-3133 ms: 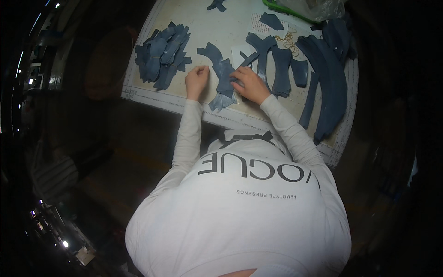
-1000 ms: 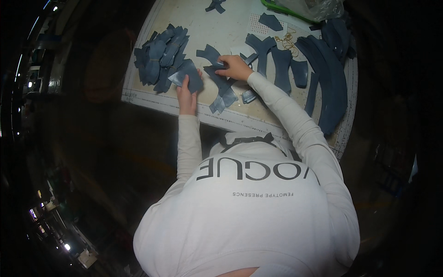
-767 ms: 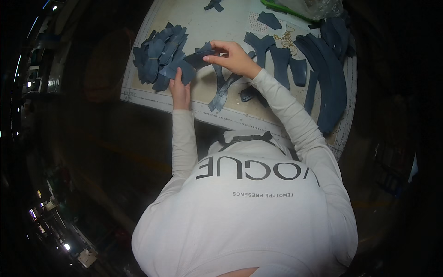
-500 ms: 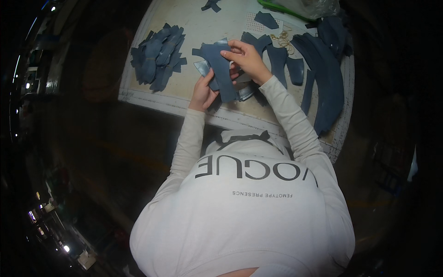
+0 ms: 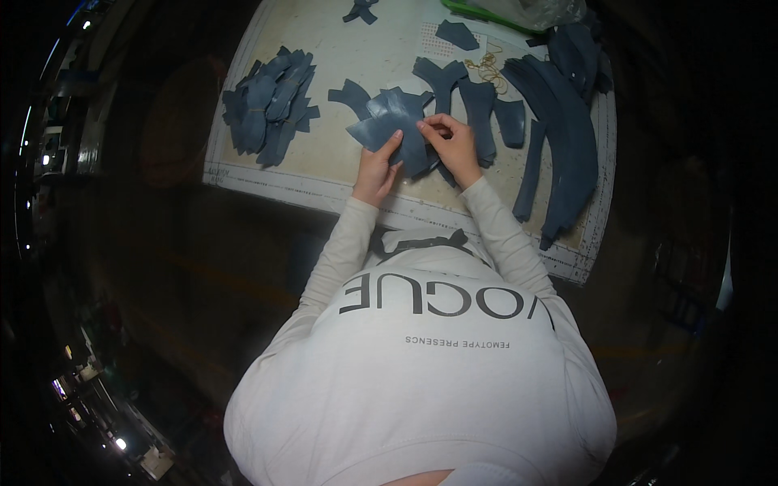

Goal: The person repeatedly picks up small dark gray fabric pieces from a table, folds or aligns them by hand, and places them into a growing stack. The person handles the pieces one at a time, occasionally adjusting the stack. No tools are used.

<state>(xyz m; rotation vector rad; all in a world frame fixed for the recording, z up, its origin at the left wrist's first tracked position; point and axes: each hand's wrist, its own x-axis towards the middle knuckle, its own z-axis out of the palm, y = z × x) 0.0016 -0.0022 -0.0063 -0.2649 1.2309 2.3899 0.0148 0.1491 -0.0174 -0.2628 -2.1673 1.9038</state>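
Over the near part of the table, my left hand grips several overlapping blue leather-like cut pieces, its thumb on top and its other fingers mostly underneath. A glossy sheen shows on the upper piece. My right hand is closed in a pinch at the right edge of these pieces, its thumb and forefinger together. Just beyond them lies a forked blue piece. Right of my hands are a Y-shaped blue piece and a long flared one.
A heaped pile of blue pieces is at the table's left. On the right lie long curved strips, a small squarish piece and tan loops of cord or bands. A green tray with clear plastic stands at the far edge.
The held pieces have turned, and a glossy face now lies uppermost. My right hand has come nearer my body and down to the pieces' right edge; my left thumb now presses on top.
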